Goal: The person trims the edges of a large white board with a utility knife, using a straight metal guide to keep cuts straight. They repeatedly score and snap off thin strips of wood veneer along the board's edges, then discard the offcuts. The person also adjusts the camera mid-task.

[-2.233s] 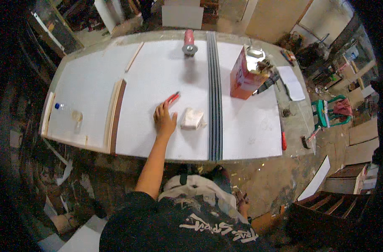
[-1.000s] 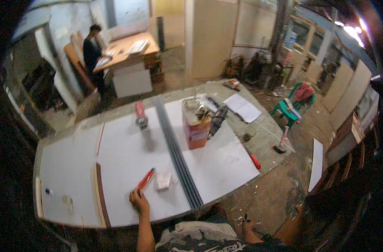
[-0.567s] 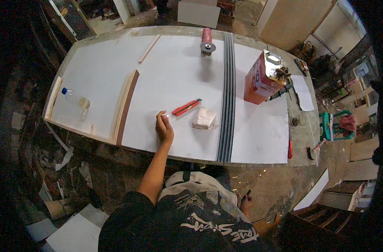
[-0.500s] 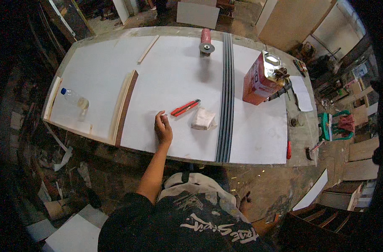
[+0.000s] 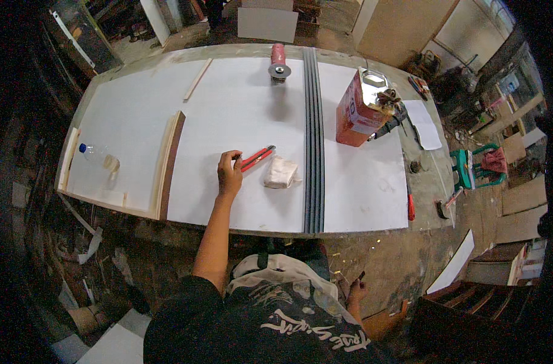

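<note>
A: Start with the biggest thing. What carries everything?

B: The bench (image 5: 361, 200), topped with a wide white sheet that looks stiff, smooth and probably slippery. A dark ribbed rail (image 5: 313, 139) runs across it from the far edge to the near one.

A: And the packaging?

B: One red-orange rectangular can (image 5: 356, 112) stands upright to the right of the rail, with a shiny metal top and a pale label panel on its side. It looks like it would be heavy if full, best taken by the body. Right of it lies a white paper sheet (image 5: 423, 124), flat near the bench edge.

A: What is the left hand (image 5: 229, 174) doing?

B: It rests on the white sheet with fingers curled, the fingertips at the near end of a red utility knife (image 5: 256, 158). It seems to be pinching that end, not wrapped around it. The knife lies flat, angled away to the right, left of the rail.

A: How would the knife handle?

B: Light, rigid and slim, I would judge. Take it along the red body, away from the darker far tip, where the blade would be.

A: Anything beside it?

B: A folded white cloth (image 5: 280, 173), soft, just right of the knife.

A: The right hand (image 5: 355, 291)?

B: Low by the person's side, below the bench, loosely open and empty as far as I can tell.
</note>
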Action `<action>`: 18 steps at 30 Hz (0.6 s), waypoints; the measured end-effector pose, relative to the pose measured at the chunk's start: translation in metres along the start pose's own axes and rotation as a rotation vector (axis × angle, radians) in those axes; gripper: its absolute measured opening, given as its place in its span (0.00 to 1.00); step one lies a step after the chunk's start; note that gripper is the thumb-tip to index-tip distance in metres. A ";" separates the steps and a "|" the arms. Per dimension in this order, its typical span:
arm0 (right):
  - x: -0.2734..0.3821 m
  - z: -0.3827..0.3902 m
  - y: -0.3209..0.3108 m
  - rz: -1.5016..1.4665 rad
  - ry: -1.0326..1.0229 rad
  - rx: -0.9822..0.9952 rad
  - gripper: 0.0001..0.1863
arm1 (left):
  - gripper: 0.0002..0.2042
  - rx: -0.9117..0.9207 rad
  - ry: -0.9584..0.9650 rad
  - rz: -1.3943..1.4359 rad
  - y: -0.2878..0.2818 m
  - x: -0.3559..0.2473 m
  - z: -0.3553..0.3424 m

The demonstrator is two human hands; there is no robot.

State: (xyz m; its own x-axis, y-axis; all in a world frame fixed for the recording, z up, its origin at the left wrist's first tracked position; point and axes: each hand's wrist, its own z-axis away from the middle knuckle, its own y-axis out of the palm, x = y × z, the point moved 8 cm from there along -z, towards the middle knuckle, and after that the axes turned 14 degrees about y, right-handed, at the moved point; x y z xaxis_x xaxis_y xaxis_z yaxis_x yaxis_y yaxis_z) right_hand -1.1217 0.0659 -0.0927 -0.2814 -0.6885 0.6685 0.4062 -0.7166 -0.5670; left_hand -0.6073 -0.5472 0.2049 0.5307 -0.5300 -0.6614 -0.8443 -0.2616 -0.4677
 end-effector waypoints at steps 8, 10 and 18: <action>0.146 0.086 -0.052 -0.182 -0.179 -0.186 0.12 | 0.18 -0.210 -0.265 0.825 0.003 -0.090 -0.007; 0.211 0.102 -0.049 -0.348 -0.106 -0.018 0.11 | 0.18 -0.169 -0.230 0.980 0.003 -0.142 -0.015; 0.476 0.291 0.019 -0.481 -0.352 0.575 0.06 | 0.17 0.000 -0.149 1.543 -0.003 -0.307 -0.043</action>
State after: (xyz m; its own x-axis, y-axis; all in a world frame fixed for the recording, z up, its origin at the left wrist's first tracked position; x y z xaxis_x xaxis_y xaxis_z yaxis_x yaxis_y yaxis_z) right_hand -0.9952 -0.2425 0.3545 -0.2879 -0.1774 0.9411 0.7194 -0.6887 0.0902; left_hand -0.7705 -0.4183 0.4343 -0.8222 -0.1933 -0.5354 -0.5599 0.4441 0.6995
